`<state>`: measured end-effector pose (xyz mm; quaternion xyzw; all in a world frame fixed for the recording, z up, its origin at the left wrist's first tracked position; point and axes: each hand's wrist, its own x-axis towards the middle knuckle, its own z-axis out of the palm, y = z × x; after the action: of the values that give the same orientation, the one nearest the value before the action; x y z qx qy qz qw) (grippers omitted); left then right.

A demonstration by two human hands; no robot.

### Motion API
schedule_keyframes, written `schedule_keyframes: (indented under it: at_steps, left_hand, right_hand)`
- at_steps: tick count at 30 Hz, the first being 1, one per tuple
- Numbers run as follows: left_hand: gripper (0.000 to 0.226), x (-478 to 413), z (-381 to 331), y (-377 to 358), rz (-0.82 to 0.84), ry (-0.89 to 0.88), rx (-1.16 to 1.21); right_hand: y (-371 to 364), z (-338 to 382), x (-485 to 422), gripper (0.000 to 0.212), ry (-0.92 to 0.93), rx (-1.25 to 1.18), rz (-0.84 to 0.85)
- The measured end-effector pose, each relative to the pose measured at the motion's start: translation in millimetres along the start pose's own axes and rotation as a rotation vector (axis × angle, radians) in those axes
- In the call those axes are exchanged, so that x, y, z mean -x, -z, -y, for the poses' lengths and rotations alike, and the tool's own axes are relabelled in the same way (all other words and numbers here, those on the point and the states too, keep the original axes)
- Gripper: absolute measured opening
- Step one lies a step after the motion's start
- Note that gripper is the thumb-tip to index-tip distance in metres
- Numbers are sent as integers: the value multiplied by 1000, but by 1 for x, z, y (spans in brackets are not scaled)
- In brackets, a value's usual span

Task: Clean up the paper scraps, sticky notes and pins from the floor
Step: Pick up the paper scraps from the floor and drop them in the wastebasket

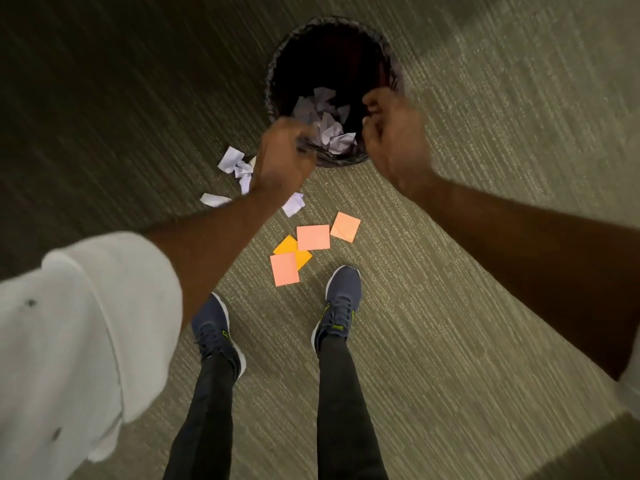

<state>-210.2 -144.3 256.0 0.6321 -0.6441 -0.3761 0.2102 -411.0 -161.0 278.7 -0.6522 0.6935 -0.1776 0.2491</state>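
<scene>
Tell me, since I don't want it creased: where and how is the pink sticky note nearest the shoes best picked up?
Pinch the pink sticky note at its lower left corner, coming from the shoes. It lies flat on the carpet, and its upper right overlaps the orange note, so that free corner likely lifts alone.

No writing, label, brand name, number or sign can be read anywhere. The square pink and orange paper sticky notes (313,237) on the grey-green ribbed carpet floor (467,271) show plain faces. The small yellow-green marks on the dark blue lace-up shoes (341,303) are too blurred to make out as letters.
</scene>
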Motion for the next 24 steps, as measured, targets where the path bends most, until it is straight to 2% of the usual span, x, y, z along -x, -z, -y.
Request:
schedule_keyframes:
  at_steps: [6,10,17,24]
  left_hand:
    - [32,73,94,9,-23,136,-45]
    - [33,94,141,14,11,228,-75]
    - [35,102,198,1,87,208,-132]
    - [38,105,270,-27,108,283,-121]
  right_hand:
    - [-54,14,44,32,204,31,157]
    - [-105,11,65,37,193,54,272]
    - [-181,-8,92,38,173,103,419]
    - [-241,-45,91,43,220,190,518]
